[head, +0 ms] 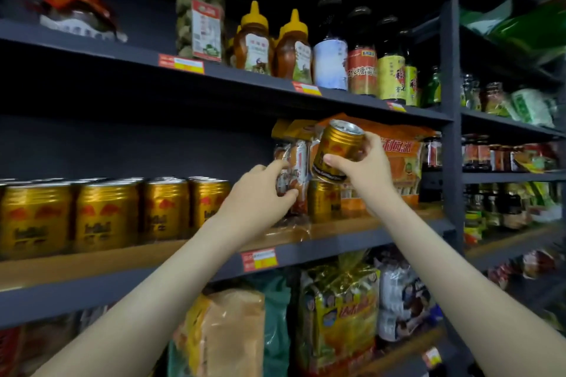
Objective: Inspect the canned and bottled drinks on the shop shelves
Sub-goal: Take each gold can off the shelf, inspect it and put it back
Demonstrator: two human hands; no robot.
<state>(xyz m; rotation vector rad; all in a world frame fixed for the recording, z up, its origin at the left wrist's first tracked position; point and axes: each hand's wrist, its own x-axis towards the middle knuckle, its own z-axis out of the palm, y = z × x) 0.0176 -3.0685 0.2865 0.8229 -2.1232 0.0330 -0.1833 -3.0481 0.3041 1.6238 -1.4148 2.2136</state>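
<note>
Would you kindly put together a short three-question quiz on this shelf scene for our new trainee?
1. True or false: the right hand holds a gold can tilted.
2. The left hand grips: A) a dark bottle; B) a snack packet; C) a price tag.
3. Fill the gap: the two squeeze bottles on the upper shelf have ___ caps.
Key: 1 true; 2 B; 3 yellow.
</note>
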